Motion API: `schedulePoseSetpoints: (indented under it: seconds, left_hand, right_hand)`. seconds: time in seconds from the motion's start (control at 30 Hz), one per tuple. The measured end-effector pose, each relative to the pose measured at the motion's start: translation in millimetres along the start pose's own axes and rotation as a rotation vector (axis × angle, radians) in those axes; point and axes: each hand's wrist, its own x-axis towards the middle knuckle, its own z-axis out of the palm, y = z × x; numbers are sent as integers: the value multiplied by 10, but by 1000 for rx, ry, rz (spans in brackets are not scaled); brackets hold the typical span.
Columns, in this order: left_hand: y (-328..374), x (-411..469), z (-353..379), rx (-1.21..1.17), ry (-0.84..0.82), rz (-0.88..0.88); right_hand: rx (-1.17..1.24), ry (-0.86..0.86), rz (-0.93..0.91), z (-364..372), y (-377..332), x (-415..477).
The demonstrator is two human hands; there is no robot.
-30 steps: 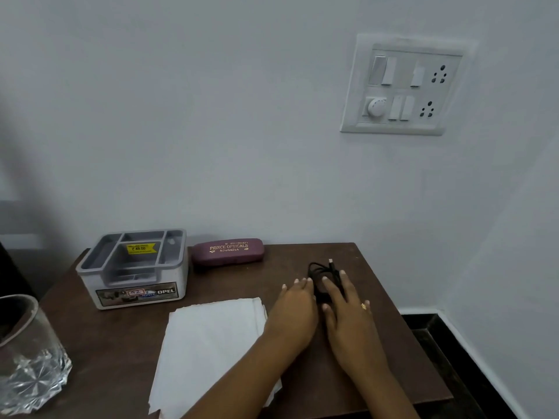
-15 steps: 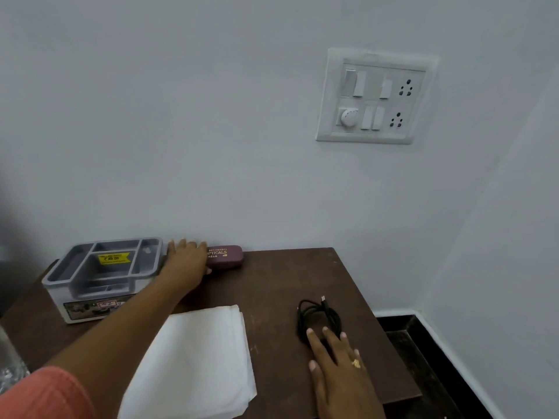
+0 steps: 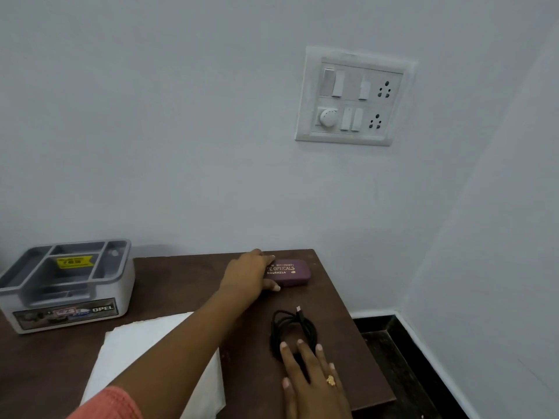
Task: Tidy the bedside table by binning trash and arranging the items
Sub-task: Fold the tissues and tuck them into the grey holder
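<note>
A maroon spectacle case [image 3: 292,272] with gold lettering lies near the back right corner of the dark wooden bedside table [image 3: 181,285]. My left hand [image 3: 249,275] grips its left end, thumb on the near side and fingers over the far side. A coiled black cable [image 3: 292,329] lies in front of the case. My right hand [image 3: 311,379] rests flat on the coil's near part with straight fingers. A stack of white paper napkins [image 3: 145,355] lies under my left forearm. A grey compartment organiser [image 3: 68,282] stands at the back left.
The wall rises directly behind the table, with a white switch and socket panel [image 3: 352,96] above the right side. To the right the table edge drops to a dark floor strip [image 3: 393,352] beside a second wall.
My left hand has slid the spectacle case from beside the organiser to the right back corner. My right hand stays on the cable. The view has shifted left.
</note>
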Motion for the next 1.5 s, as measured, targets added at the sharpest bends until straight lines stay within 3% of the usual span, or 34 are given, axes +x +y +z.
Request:
schedulePoseSetpoints:
  seconds: [0.23, 0.33, 0.53, 0.63, 0.77, 0.87, 1.0, 1.1, 1.17, 1.23, 1.4, 1.5]
  left_hand:
    - [67, 27, 72, -30, 17, 33]
    - [-14, -157, 3, -63, 122, 30]
    - [-483, -1284, -216, -119, 414, -68]
    - [-775, -1875, -234, -97, 459, -185]
    - [-1028, -2238, -161, -6, 261, -140]
    - [-1082, -2348, -131, 97, 62, -145]
    - [-1157, -2496, -63, 93, -63, -143]
    - [-1195, -2597, -1, 73, -48, -108]
    - [-1196, -2626, 9, 59, -33, -110]
    - [-1200, -2630, 17, 55, -8, -107]
    - [-1223, -2615, 52, 36, 30, -77]
    - [-1244, -2599, 81, 26, 46, -65]
  right_hand:
    - [3, 71, 2, 58, 26, -9]
    - [4, 53, 10, 60, 41, -50]
    - [3, 117, 0, -25, -65, -70]
    - [85, 133, -91, -30, -364, -93]
    - [116, -65, -228, 34, -820, -65]
    - [100, -211, -209, 69, -1015, -107]
    - [102, -222, -194, 86, -1074, -211]
    - [215, -149, -159, 87, -1066, -200]
    - [481, -81, -55, 82, -1050, -48]
    - [690, -132, 66, 62, -994, 179]
    - [520, -332, 175, 71, -1019, 587]
    - [455, -306, 192, 114, -1060, 615]
